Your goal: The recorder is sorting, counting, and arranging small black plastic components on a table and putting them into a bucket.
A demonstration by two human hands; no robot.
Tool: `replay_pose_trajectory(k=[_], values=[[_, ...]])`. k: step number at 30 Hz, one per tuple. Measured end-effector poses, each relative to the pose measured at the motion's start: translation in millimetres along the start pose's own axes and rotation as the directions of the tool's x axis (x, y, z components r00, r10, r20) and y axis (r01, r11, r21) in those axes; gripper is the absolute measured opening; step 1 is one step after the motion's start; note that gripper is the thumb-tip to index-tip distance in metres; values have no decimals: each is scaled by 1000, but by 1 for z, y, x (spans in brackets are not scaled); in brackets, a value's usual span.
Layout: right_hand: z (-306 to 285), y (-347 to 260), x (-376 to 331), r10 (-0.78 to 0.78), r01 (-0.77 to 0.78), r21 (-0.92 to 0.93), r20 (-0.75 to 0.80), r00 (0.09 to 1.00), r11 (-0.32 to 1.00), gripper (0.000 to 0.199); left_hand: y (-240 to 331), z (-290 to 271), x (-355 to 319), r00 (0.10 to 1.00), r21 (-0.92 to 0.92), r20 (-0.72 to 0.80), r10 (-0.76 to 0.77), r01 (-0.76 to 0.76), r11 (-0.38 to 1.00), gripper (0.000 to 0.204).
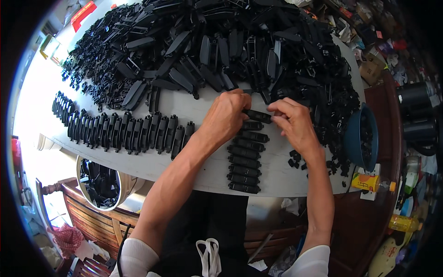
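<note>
Over the middle of the table, my left hand (227, 113) is closed on one end of a long black plastic piece (257, 116), its fingertips partly hidden. At the other end of that piece, the thumb and forefinger of my right hand (295, 123) are bent around its tip; whether they also pinch a small part cannot be made out. Directly below lies a column of similar black pieces (243, 162), stacked side by side toward the table's near edge. To the left of my left forearm runs a long curved row of upright black pieces (123, 132).
A large heap of black plastic parts (203, 51) covers the far side of the white table (194, 161). Small black bits (295, 159) lie right of the column. A blue bowl (362, 138), a yellow-labelled bottle (371, 182) and a bucket of black parts (123, 184) stand around the edges.
</note>
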State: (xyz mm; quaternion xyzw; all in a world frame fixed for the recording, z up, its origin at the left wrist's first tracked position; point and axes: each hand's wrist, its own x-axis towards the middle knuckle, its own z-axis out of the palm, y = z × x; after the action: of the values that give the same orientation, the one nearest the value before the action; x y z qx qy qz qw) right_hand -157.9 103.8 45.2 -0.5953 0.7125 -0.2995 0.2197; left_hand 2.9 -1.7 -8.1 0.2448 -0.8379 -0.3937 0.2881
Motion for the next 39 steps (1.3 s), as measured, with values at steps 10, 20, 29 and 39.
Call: replay_pose_trajectory(k=[10, 20, 29, 39], values=[[16, 16, -5, -102, 128, 107, -216, 971, 986, 21, 0, 2, 1, 1000, -10, -6, 13, -13, 1000, 20], [1, 16, -16, 75, -30, 686, -35, 997, 727, 18, -1, 3, 0, 1000, -8, -3, 3, -3, 1000, 21], [0, 18, -20, 133, -94, 823, 22, 991, 560, 18, 0, 3, 0, 1000, -9, 10, -28, 28, 1000, 20], [9, 9, -12, 230, -163, 498, -77, 970, 852, 17, -1, 4, 0, 1000, -3, -3, -12, 12, 1000, 21]])
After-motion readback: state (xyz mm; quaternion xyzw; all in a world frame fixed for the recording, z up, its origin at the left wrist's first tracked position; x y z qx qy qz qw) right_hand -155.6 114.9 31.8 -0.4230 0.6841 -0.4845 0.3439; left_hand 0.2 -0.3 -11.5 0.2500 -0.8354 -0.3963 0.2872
